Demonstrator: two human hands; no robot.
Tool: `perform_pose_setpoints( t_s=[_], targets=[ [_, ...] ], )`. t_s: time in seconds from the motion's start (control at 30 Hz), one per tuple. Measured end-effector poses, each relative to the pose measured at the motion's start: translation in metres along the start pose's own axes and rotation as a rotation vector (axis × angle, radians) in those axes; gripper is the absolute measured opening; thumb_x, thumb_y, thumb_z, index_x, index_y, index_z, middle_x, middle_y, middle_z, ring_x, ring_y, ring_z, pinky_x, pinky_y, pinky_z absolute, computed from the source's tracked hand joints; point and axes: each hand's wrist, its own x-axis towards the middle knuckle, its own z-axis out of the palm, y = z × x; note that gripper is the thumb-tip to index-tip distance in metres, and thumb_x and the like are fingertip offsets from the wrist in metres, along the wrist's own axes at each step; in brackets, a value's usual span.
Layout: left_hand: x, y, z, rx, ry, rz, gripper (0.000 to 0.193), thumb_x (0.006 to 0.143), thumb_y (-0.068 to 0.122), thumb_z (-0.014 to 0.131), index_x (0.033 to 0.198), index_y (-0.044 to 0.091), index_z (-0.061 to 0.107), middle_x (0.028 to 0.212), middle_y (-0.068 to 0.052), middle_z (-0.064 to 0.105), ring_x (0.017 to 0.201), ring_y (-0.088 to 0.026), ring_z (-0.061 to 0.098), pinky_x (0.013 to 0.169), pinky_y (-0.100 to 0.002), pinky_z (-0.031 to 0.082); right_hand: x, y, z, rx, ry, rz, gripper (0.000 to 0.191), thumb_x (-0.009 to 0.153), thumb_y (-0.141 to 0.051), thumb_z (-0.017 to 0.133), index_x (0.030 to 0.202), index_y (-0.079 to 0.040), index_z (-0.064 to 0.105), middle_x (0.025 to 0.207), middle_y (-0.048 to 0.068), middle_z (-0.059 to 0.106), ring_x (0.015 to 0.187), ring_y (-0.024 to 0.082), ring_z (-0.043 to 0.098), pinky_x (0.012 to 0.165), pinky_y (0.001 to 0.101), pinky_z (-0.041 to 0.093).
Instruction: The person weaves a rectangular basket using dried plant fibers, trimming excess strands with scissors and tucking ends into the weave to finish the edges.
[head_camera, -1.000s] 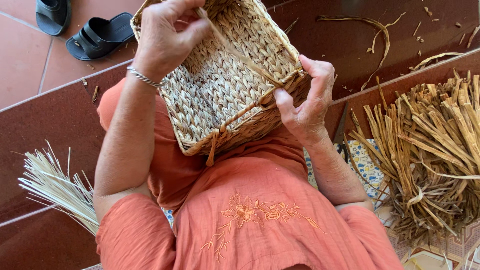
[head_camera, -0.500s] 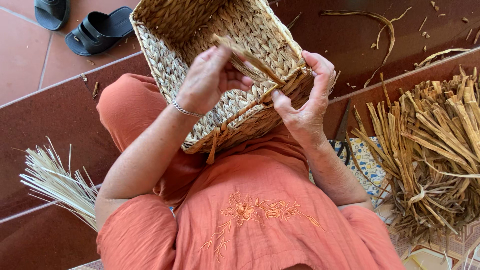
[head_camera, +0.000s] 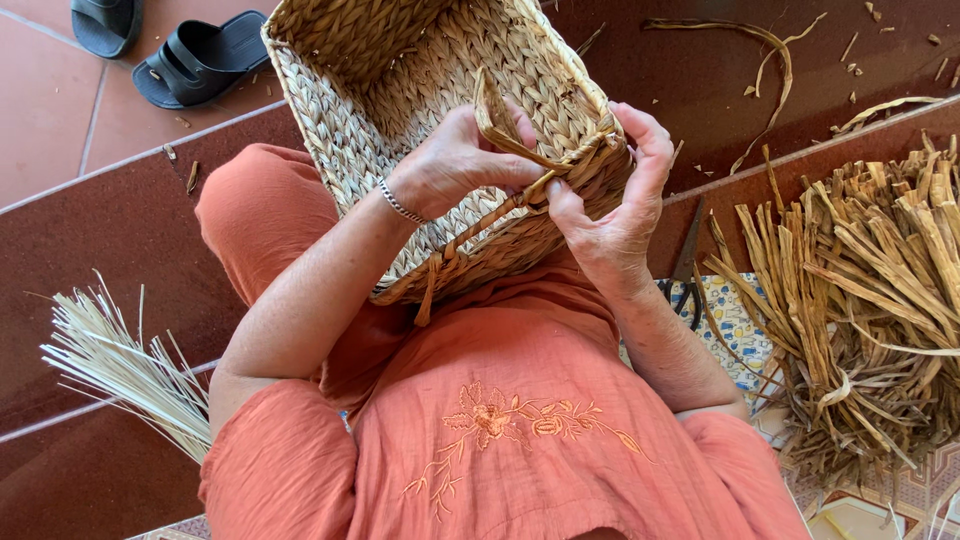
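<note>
A person in an orange dress (head_camera: 520, 440) sits with a woven basket (head_camera: 420, 110) resting on the lap, its open side facing up toward the camera. The basket is made of dry, tan plant strips. The left hand (head_camera: 450, 165) is at the near rim of the basket, and its fingers (head_camera: 505, 175) are curled tight around a flat dry strand (head_camera: 500, 125) that sticks up from the rim and bends over. The right hand (head_camera: 610, 215) is on the right corner of the basket, just beside the left hand. Its long fingers (head_camera: 650, 140) wrap over the outside of the rim, and its thumb presses on the strand where it meets the rim. So the strand sits right between the two hands, and both hands touch it. A thin silver bracelet (head_camera: 400, 203) is on the left wrist. A loose end of strand hangs down from the bottom edge of the basket onto the dress. On the right, a big bundle of dry brown stalks (head_camera: 860, 300) lies on the floor, tied in the middle. On the left, a fan of thin pale sticks (head_camera: 120, 365) lies on the dark red floor (head_camera: 100, 230). Two black sandals (head_camera: 190, 55) sit at the top left, well apart from the hands. Dark scissors (head_camera: 688, 270) lie near the right arm.
</note>
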Motion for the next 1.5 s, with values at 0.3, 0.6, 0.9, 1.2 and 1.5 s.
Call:
perform_pose_setpoints(
  t_s=[0.3,0.6,0.9,1.2,1.5],
  targets=[
    [-0.003,0.008,0.002,0.125,0.001,0.022,0.026,0.084,0.007,0.081,0.108,0.005,0.070,0.096,-0.005,0.075,0.080,-0.009,0.070,0.073,-0.025,0.059,-0.004,0.005,-0.004,-0.128,-0.026,-0.204,0.036,0.097,-0.007,0.088,0.117,-0.016,0.059,0.151,0.015,0.041,0.140,0.027,0.047,0.119,0.0396,0.039],
    [-0.008,-0.001,0.007,0.052,0.020,0.049,0.029,0.094,0.010,0.073,0.121,0.003,0.068,0.096,-0.001,0.071,0.079,-0.006,0.062,0.070,-0.022,0.050,0.002,-0.017,-0.009,-0.439,-0.040,-0.309,0.028,0.089,-0.005,0.092,0.107,-0.009,0.072,0.158,0.022,0.041,0.145,0.039,0.044,0.119,0.0473,0.038],
    [-0.008,-0.005,0.013,-0.099,0.044,-0.030,0.033,0.095,0.012,0.070,0.127,0.008,0.062,0.097,0.000,0.070,0.082,-0.006,0.063,0.070,-0.021,0.053,0.017,-0.030,-0.012,-0.525,-0.093,-0.457,0.014,0.089,-0.002,0.078,0.095,-0.003,0.065,0.154,0.021,0.043,0.146,0.045,0.036,0.120,0.0533,0.034],
    [-0.005,-0.010,0.010,-0.133,-0.010,-0.049,0.032,0.091,0.007,0.077,0.120,0.010,0.063,0.103,-0.001,0.070,0.087,-0.008,0.066,0.070,-0.023,0.056,-0.030,-0.040,-0.076,-0.345,-0.356,-0.343,0.021,0.071,0.011,0.066,0.080,-0.003,0.052,0.088,0.010,0.066,0.073,0.023,0.064,0.065,0.0345,0.052],
    [-0.015,0.000,0.016,-0.038,-0.052,0.099,0.024,0.093,0.008,0.075,0.116,0.004,0.067,0.098,0.000,0.068,0.085,-0.007,0.065,0.074,-0.024,0.058,-0.090,-0.004,-0.111,-0.711,-0.610,-0.159,0.017,0.065,0.000,0.066,0.073,-0.002,0.051,0.074,0.015,0.054,0.069,0.034,0.059,0.063,0.0438,0.052]
  ],
)
